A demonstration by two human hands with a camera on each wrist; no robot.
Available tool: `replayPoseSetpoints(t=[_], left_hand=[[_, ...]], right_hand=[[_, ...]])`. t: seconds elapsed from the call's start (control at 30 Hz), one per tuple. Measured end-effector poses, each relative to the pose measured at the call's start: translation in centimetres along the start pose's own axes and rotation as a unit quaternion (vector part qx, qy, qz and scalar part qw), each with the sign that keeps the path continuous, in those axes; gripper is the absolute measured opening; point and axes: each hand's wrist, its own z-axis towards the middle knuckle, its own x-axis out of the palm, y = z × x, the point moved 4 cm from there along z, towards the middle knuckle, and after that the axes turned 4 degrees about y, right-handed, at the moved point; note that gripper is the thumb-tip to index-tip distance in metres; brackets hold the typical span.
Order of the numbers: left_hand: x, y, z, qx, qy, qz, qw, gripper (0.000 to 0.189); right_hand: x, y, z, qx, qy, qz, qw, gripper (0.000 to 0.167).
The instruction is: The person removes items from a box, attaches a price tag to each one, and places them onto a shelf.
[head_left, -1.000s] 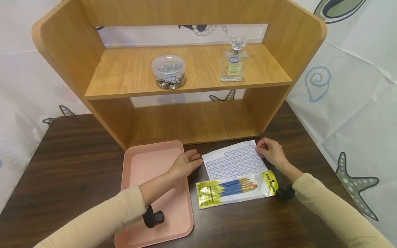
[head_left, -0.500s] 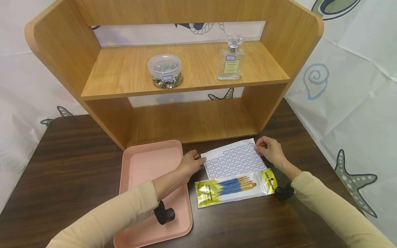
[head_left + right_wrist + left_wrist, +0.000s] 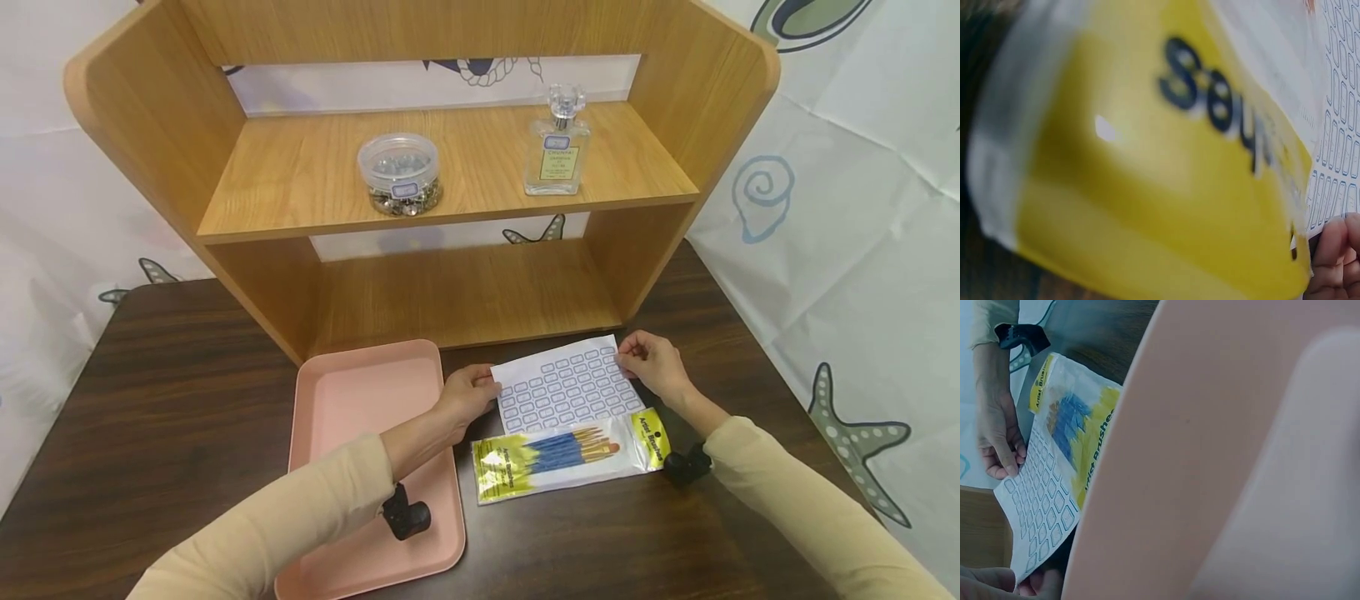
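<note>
A white label sheet printed with rows of small blue-framed labels is held at both sides. My left hand pinches its left edge between thumb and fingers, and my right hand pinches the right edge. In the left wrist view the sheet bows slightly between the two hands. Just in front of it lies a clear and yellow packet of artist brushes, overlapping the sheet's lower edge. The packet fills most of the right wrist view, with fingers of the right hand at the corner.
A pink tray lies under the left forearm. Behind stands a wooden shelf; its upper board carries a round clear jar of metal pieces and a glass perfume bottle, both bearing small labels. Dark wooden table extends left.
My left hand has moved right from above the tray's edge to the sheet and now pinches its left edge. The right hand keeps its hold, almost still.
</note>
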Motion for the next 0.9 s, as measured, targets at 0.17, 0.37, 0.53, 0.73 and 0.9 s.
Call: replayPoseSetpoints(t=[0.17,0.37,0.53,0.73,0.9], left_hand=[[0.1,-0.2,0.0,0.017,-0.015,0.004,0.9997,0.029],[-0.2,-0.3,0.2,0.045,-0.029,0.022,0.9983,0.023],[-0.8,-0.9,0.4,0.076,-0.061,0.060,0.9934,0.023],[-1.4,-1.8,0.5,0.087,-0.095,0.087,0.9878,0.025],[-1.7,-2.3,0.7,0.088,-0.094,0.077,0.9887,0.024]], right_hand=[[-0.1,0.1,-0.1,-0.002,0.001,0.013,0.9999,0.011],[-0.5,0.3,-0.2,-0.010,-0.007,0.031,0.9994,0.011],[-0.8,0.5,-0.1,-0.023,-0.011,0.080,0.9965,0.009],[-1.0,0.8,-0.3,-0.035,0.000,0.147,0.9885,0.009],[-1.0,0.9,-0.3,-0.010,0.009,0.178,0.9839,0.024]])
